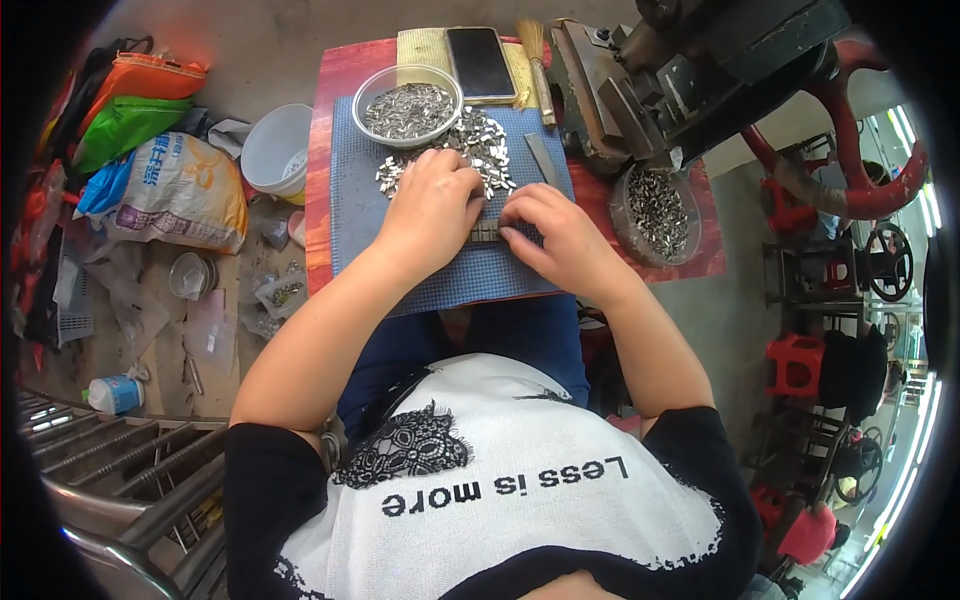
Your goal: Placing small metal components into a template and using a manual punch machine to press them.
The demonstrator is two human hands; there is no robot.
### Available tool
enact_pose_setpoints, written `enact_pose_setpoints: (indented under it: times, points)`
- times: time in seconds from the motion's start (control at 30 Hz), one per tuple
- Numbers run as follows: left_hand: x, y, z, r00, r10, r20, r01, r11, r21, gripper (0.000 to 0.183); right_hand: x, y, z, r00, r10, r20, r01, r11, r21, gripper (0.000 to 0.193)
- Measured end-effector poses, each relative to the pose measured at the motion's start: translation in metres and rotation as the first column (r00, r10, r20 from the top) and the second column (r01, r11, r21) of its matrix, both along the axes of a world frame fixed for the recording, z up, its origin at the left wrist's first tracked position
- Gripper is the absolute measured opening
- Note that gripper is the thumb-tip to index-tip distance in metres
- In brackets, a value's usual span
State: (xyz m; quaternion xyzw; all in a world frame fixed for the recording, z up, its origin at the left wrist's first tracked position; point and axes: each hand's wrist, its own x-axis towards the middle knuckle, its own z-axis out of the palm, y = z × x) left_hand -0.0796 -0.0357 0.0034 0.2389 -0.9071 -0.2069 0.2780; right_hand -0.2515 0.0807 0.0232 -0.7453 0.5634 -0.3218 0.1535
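On a blue textured mat [450, 275] lies a loose pile of small silvery metal pieces [488, 150]. My left hand [432, 205] rests over the near side of that pile, its fingers bent and their tips hidden from view. Its thumb points down beside a short row of small metal blocks [484, 232]. At the right end of this row is my right hand [550, 235], thumb and forefinger closed around the end. A clear plastic bowl [458, 100] full of similar pieces stands just beyond my left hand. Past my right hand lies a flat metal strip [543, 158].
A phone [480, 62] and a straw brush [536, 70] lie at the far edge. Right of the mat are a dark machine press [690, 90] with a red wheel [850, 130] and a tub of metal pieces [655, 212]. A white bucket [270, 150] and sacks [165, 190] stand left.
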Motion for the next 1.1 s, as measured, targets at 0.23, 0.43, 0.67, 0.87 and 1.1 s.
enact_pose_setpoints:
  times: [0.23, 0.43, 0.67, 0.87, 1.1]
  points:
    - [0.023, 0.000, 0.018, 0.998, 0.060, -0.026, -0.050, 0.958, 0.284, 0.014, 0.007, 0.000, -0.002, 0.997, -0.069, -0.043, 0.068, 0.998, -0.012, 0.014]
    - [0.053, -0.003, 0.026, 0.991, 0.130, -0.036, -0.094, 0.858, 0.505, 0.011, 0.000, -0.014, 0.001, 0.985, -0.171, -0.008, 0.171, 0.985, 0.027, 0.012]
    - [0.065, -0.001, 0.017, 0.993, 0.113, -0.035, -0.077, 0.841, 0.536, 0.008, -0.002, -0.031, -0.009, 0.977, -0.159, -0.141, 0.154, 0.987, -0.046, 0.009]
    - [0.075, -0.005, 0.010, 1.000, -0.029, 0.008, 0.026, 0.956, 0.293, 0.009, 0.002, -0.022, 0.005, 0.996, -0.087, -0.011, 0.088, 0.994, 0.064, 0.013]
    - [0.076, -0.007, 0.015, 0.997, -0.053, 0.054, 0.031, 0.939, 0.342, 0.010, 0.007, -0.015, 0.011, 0.999, 0.030, -0.032, -0.025, 0.987, 0.157, 0.012]
